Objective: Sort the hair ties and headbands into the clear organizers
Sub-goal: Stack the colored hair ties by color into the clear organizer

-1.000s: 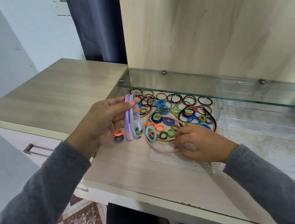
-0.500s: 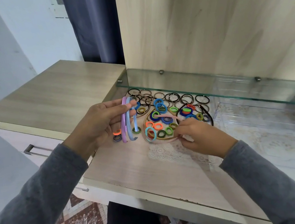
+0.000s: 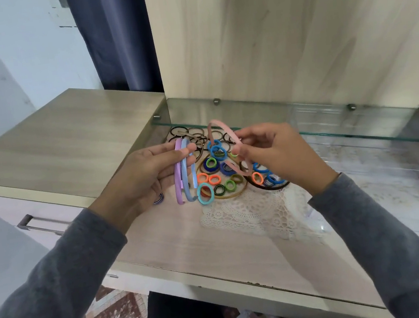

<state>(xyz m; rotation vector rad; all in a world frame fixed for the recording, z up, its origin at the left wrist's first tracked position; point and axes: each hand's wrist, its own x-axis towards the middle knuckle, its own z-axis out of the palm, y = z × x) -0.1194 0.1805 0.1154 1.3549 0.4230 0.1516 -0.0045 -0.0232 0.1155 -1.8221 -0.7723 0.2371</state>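
Left hand (image 3: 151, 173): fingers and thumb curled, gripping a purple plastic headband (image 3: 177, 175), a blue plastic headband (image 3: 186, 181) and a thinner light-blue headband (image 3: 194, 178), held side by side and upright above the desk.

Right hand (image 3: 279, 155): thumb and fingertips pinching a pink plastic headband (image 3: 221, 124), raised and arched over the pile.

Pile of small elastic hair ties (image 3: 218, 173): orange, green, blue, teal, striped and black, lying on the pale wooden desk top (image 3: 189, 256), partly on a white lace doily (image 3: 251, 212), under the front edge of a glass shelf (image 3: 332, 120).

Clear plastic organizer (image 3: 381, 161): on the desk right of the pile, beneath the shelf; contents cannot be told.
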